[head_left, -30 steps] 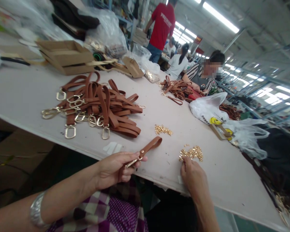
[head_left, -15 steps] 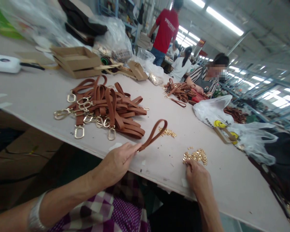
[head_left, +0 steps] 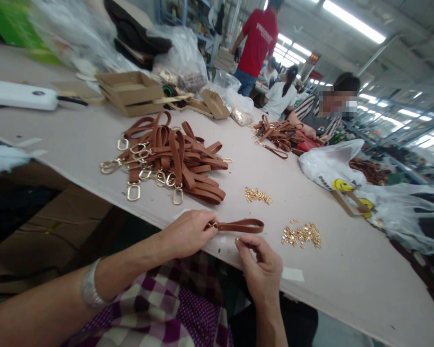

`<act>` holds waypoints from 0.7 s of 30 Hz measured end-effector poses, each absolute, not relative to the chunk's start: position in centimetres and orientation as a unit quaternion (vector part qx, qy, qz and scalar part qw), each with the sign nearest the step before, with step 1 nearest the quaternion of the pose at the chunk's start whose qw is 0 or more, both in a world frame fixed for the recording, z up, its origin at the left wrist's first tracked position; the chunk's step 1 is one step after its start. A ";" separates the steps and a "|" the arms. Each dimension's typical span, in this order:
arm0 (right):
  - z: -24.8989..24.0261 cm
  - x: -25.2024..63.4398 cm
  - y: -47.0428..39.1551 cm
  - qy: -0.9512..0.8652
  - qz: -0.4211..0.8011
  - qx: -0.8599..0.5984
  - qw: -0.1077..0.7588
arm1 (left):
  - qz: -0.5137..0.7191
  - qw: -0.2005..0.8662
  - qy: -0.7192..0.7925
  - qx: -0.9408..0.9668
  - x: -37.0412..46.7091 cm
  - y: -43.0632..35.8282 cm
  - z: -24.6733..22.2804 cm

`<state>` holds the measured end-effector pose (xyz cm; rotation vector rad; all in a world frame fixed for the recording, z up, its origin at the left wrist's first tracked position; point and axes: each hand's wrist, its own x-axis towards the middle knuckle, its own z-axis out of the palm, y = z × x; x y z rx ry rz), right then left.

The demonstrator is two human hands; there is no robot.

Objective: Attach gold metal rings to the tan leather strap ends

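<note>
My left hand [head_left: 190, 232] is closed on a brown leather wrist strap [head_left: 244, 225], whose loop points right above the table's front edge. A bit of gold metal shows on the strap beside my fingertips. Just below the loop, my right hand [head_left: 263, 264] pinches a tiny gold rivet piece [head_left: 237, 239] between thumb and forefinger, apart from the strap. Two heaps of small gold pieces lie on the table: a right heap of rounded caps [head_left: 304, 234] and a farther heap of thinner posts [head_left: 258, 195]. Behind my left hand is a pile of brown straps [head_left: 181, 161] with gold clasps.
The pale table [head_left: 347, 279] slopes across the view. Cardboard trays [head_left: 128, 91] and plastic bags stand along its back, with a white device [head_left: 21, 94] at left. A co-worker [head_left: 311, 113] sits across by another strap pile [head_left: 278, 132]. A white plastic bag [head_left: 329, 164] lies at right.
My right hand has left the heap of rounded caps and come left to the strap, a small gold piece in its pinch. The strap's loop has tipped from upright to nearly level.
</note>
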<state>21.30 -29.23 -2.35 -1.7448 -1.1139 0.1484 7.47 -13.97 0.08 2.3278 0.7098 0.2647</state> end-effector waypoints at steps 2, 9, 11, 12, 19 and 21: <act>-2.6 20.8 -28.1 -0.477 0.067 -0.704 0.523 | 0.114 0.385 0.271 0.875 7.4 -13.9 0.0; -3.2 20.6 -26.7 -0.514 0.068 -0.688 0.508 | 0.134 0.492 0.261 0.819 7.1 -14.4 -0.3; -3.2 20.5 -26.8 -0.525 0.059 -0.686 0.500 | 0.142 0.506 0.252 0.813 7.1 -14.5 -0.3; -3.2 20.4 -26.9 -0.532 0.048 -0.686 0.494 | 0.146 0.510 0.247 0.811 7.1 -14.5 -0.4; -3.0 19.8 -27.2 -0.599 -0.059 -0.668 0.437 | 0.196 0.523 0.208 0.803 6.9 -15.0 -1.2; -3.1 19.6 -27.2 -0.588 -0.074 -0.677 0.436 | 0.201 0.525 0.199 0.803 6.8 -15.1 -1.2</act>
